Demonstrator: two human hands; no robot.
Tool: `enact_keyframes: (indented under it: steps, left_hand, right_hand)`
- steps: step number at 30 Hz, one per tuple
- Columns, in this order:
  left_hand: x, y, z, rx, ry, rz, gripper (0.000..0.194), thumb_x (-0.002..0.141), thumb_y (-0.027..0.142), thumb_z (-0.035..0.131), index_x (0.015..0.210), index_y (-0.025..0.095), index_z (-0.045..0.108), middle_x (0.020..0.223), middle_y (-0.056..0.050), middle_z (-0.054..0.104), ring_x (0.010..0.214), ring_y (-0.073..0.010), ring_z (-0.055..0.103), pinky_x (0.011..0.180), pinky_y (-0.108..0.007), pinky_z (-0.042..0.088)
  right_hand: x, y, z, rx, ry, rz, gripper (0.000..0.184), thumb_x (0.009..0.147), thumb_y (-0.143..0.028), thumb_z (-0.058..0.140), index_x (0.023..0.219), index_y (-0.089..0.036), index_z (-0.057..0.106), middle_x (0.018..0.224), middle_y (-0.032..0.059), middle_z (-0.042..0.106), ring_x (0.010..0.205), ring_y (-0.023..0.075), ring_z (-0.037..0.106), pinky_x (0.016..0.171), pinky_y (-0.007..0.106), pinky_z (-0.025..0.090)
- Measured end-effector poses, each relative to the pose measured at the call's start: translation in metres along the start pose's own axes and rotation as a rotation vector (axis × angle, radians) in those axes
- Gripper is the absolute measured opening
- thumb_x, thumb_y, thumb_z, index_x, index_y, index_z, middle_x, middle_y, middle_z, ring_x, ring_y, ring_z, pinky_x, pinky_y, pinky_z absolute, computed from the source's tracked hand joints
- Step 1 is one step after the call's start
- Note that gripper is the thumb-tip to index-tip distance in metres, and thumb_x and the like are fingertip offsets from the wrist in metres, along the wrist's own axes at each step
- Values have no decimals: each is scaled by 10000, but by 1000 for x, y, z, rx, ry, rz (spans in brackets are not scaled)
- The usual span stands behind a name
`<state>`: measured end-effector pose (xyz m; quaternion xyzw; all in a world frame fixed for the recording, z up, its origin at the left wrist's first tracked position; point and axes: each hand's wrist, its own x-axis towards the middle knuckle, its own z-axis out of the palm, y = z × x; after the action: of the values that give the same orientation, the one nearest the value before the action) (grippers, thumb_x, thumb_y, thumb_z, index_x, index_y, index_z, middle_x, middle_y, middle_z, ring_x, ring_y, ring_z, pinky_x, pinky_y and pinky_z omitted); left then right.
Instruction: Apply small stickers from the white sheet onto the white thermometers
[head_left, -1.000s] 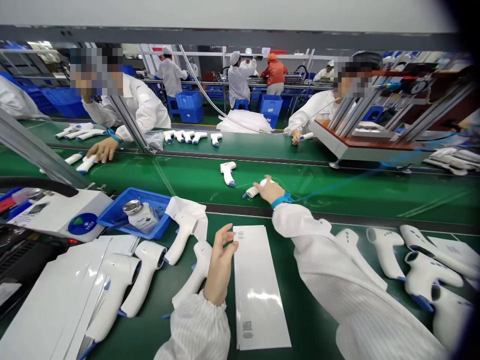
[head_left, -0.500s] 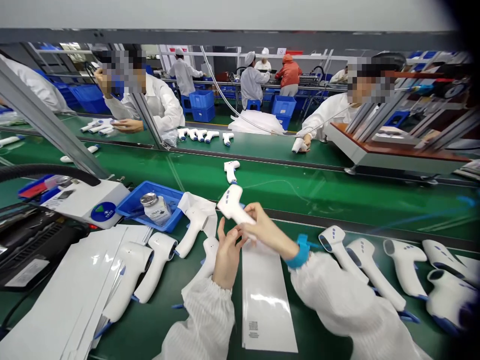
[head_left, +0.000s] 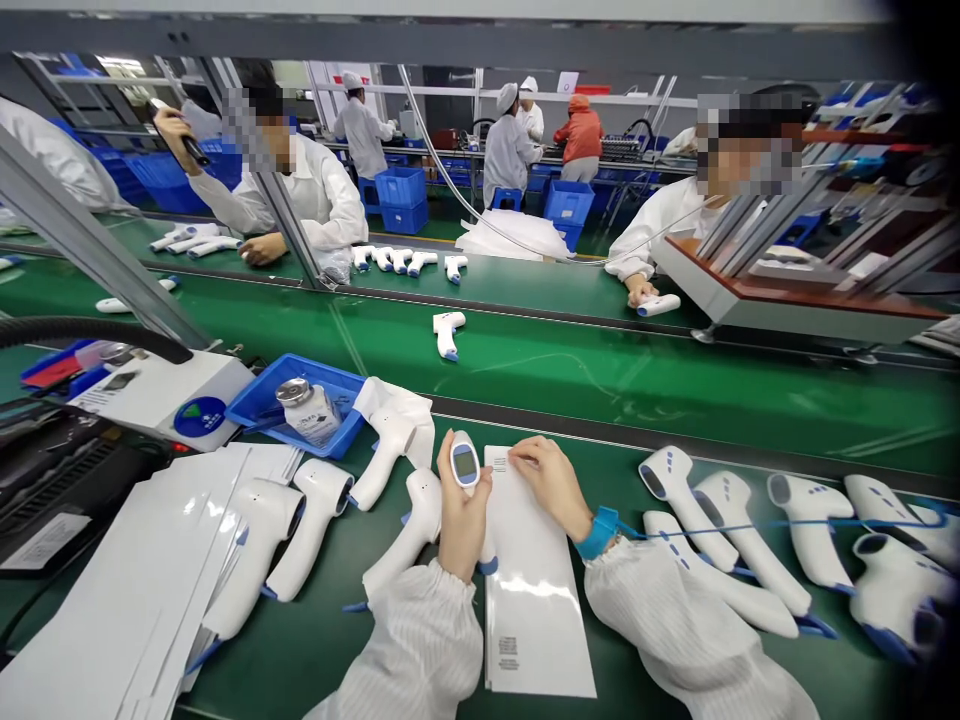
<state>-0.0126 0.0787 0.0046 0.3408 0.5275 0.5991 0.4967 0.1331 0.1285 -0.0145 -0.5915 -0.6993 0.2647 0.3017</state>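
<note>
My left hand is closed around a white infrared thermometer, its small grey screen facing me and its blue-tipped handle end showing below the hand. Just right of it lies a long white label sheet with small printed marks near its top and bottom. My right hand pinches at the top of this sheet, thumb and forefinger together; any small label between them is too small to see. A blue wrist strap with a cord is on my right wrist.
Thermometers lie left and right of my hands. White sheets, a blue tray with a metal-capped bottle and a white device stand left. Ahead, a green conveyor belt carries a thermometer; co-workers sit opposite.
The thermometer has passed from my right hand into my left, lower and turned screen towards me. My right hand has moved onto the label sheet. The thermometer on the belt has shifted slightly left.
</note>
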Motion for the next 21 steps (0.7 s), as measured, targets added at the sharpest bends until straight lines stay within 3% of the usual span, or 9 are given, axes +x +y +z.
enact_keyframes:
  steps: [2,6,15,21]
  left_hand:
    - [7,-10,4,-2,-15,-9,698,822,231,629,1433,337,309,1458,-75,402,1239,-234,539,1008,-365,470]
    - [17,-18,8,-4,-50,-38,703,840,216,604,1443,336,263,1565,-60,254,1304,-238,488,1095,-391,378]
    - [21,-16,8,38,-101,-57,682,863,240,600,1449,340,265,1555,-50,286,1336,-232,446,1130,-391,308]
    - [20,-16,9,58,-114,-58,670,862,255,606,1448,323,287,1457,-69,407,1297,-233,473,1122,-400,306]
  right_hand:
    - [4,3,6,2,-1,-2,180,868,-224,540,833,-213,717,967,77,695,929,244,593,855,414,468]
    - [4,3,12,5,1,0,192,872,-230,543,843,-222,733,975,68,709,922,237,590,848,401,459]
    - [12,-3,17,13,-23,24,174,863,-255,575,787,-241,731,952,52,724,920,243,589,840,393,405]
    - [17,-8,16,24,-45,-10,134,819,-210,584,701,-214,648,889,50,697,908,243,569,827,396,390]
